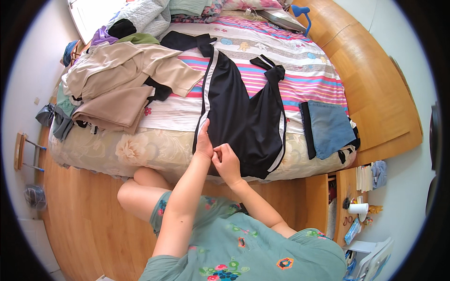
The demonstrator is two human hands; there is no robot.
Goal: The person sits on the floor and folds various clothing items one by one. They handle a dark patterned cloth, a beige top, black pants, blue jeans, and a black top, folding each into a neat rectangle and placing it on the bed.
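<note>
Black trousers (228,105) with white side stripes lie spread on the bed before me, the waist end near the mattress edge and the legs pointing away. My left hand (204,142) is stretched out with its fingertips at the left stripe; whether it grips the cloth is unclear. Close beside its wrist is my right hand (226,161), fingers bent and thumb near the index finger, above the trousers. Left of them lie beige garments (109,70) and a folded tan garment (116,107). Folded blue jeans (330,128) rest on the right, next to a folded black item (307,131).
A striped sheet (306,84) covers part of the bed, with bedding (140,17) heaped at the back left. A curved wooden headboard or panel (383,105) borders the right. An open drawer (332,203) and a small shelf with books (364,178) stand at the lower right.
</note>
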